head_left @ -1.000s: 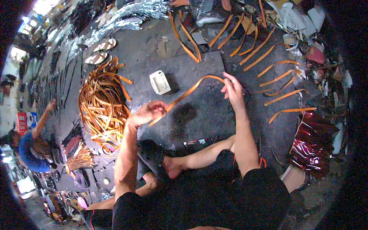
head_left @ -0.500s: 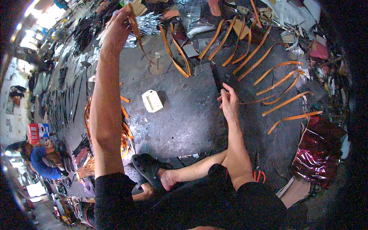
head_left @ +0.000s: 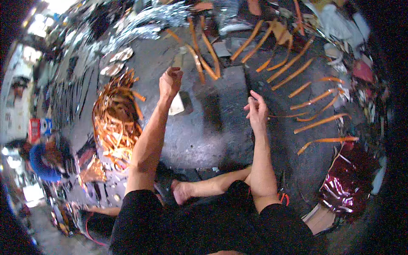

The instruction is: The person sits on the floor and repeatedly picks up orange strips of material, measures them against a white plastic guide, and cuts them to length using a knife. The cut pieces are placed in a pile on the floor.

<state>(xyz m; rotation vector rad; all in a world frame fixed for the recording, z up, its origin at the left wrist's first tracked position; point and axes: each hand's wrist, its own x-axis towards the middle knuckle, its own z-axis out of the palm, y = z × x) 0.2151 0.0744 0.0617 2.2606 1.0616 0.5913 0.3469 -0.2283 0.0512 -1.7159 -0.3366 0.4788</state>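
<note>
My left hand (head_left: pixel 171 83) is over the dark board (head_left: pixel 199 144), just above a small white block (head_left: pixel 176 104) that my wrist partly covers. Its fingers are curled in, slightly blurred, and nothing shows in them. Beyond it an orange strip (head_left: pixel 195 60) lies across the floor, close to a V-shaped pair of strips (head_left: pixel 207 46). Near the board's right edge hovers my right hand (head_left: pixel 257 111), forefinger stretched out and the other fingers loosely bent, holding nothing visible. Several more orange strips (head_left: pixel 291 59) fan out to its right.
A tangled heap of orange strips (head_left: pixel 114 123) sits left of my left forearm. Dark red shiny sheeting (head_left: pixel 346 182) lies at right, and red-handled scissors (head_left: pixel 283 197) rest by my right elbow. Silvery strips (head_left: pixel 157 19) cover the far side. Another person in blue (head_left: pixel 42 163) is at far left.
My left hand has let go of an orange strip on the far floor and come back toward me over the board. My right hand has stayed nearly still. The view has shifted slightly.
</note>
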